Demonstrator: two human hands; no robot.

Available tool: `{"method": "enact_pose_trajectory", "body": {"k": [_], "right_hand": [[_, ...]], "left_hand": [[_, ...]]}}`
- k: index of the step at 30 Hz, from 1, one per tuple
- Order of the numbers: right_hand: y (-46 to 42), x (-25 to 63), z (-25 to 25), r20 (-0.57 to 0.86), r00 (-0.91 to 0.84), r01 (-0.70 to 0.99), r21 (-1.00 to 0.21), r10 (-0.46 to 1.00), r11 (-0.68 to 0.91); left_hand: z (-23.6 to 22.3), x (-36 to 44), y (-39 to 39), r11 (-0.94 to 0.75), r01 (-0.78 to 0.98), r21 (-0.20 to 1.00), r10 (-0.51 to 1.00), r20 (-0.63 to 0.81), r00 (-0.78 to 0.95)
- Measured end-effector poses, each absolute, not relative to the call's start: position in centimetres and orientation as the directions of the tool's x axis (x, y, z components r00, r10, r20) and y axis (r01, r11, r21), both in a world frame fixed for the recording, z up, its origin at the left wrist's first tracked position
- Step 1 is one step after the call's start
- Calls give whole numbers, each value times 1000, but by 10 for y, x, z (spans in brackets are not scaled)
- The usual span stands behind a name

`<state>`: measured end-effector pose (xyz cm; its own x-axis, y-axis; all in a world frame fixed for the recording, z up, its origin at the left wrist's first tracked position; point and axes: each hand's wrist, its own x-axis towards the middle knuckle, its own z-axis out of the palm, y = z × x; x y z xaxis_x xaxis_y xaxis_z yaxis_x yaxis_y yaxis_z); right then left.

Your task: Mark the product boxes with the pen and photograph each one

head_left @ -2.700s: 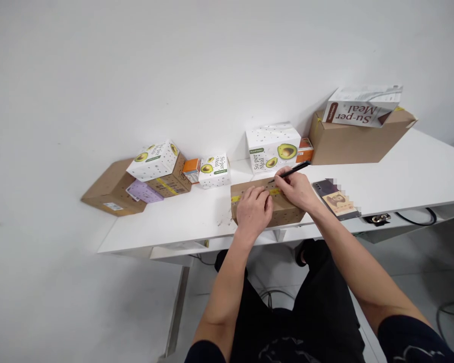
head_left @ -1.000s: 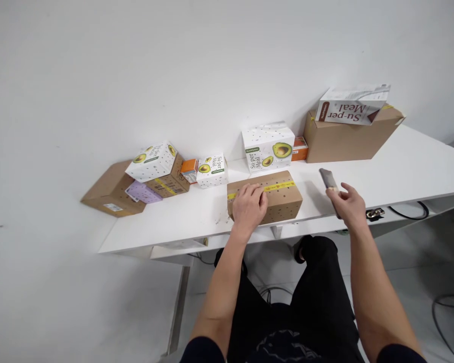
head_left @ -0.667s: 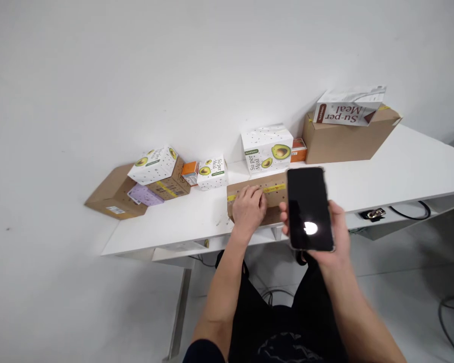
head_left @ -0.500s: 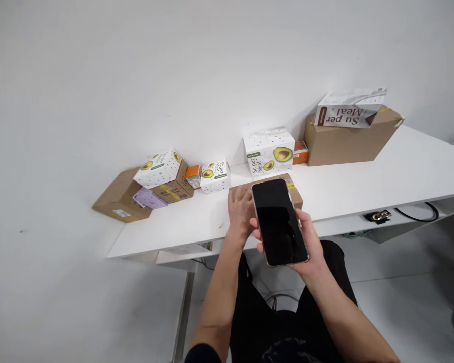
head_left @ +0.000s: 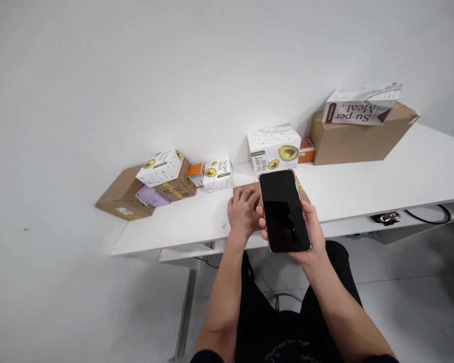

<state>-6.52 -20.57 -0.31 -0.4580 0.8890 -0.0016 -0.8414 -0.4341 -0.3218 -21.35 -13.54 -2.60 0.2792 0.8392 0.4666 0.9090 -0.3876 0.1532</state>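
Observation:
A smartphone (head_left: 285, 212) in a clear case, its screen dark, is in my right hand (head_left: 315, 239). My thumb lies along its right edge and the fingertips wrap round the left edge. Behind the phone, a flat cardboard box (head_left: 303, 194) lies on the white desk (head_left: 189, 222), largely covered by the phone and my hands. My left hand (head_left: 243, 214) rests palm down on the left part of this box, fingers apart, close beside the phone. A white avocado-print box (head_left: 274, 148) stands just behind the cardboard box.
At the left are a tilted cardboard box (head_left: 123, 196), a lilac box (head_left: 155, 196), a brown box (head_left: 181, 184) under a white box (head_left: 161, 166), an orange box (head_left: 196, 174) and a small avocado box (head_left: 218, 175). Rightward, a white carton (head_left: 363, 106) tops a large cardboard box (head_left: 355, 143).
The phone and my right hand have shifted slightly up and right in view. My left hand stays on the flat cardboard box. The whole view has shifted slightly.

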Motion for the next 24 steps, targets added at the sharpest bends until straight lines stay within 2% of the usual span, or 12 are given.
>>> {"method": "enact_pose_trajectory", "body": {"k": [4, 12, 24], "right_hand": [[-207, -68, 1, -3, -467, -831, -340, 884, -441], [-210, -69, -1, -12, -466, -810, -395, 884, -433], [-208, -71, 0, -28, -454, -833, -341, 890, -436]], "left_hand": [[-27, -214, -136, -382, 912, 147, 844, 458, 279], [-31, -214, -134, -415, 893, 176, 804, 531, 269], [-31, -215, -134, -424, 889, 173, 809, 513, 286]]}}
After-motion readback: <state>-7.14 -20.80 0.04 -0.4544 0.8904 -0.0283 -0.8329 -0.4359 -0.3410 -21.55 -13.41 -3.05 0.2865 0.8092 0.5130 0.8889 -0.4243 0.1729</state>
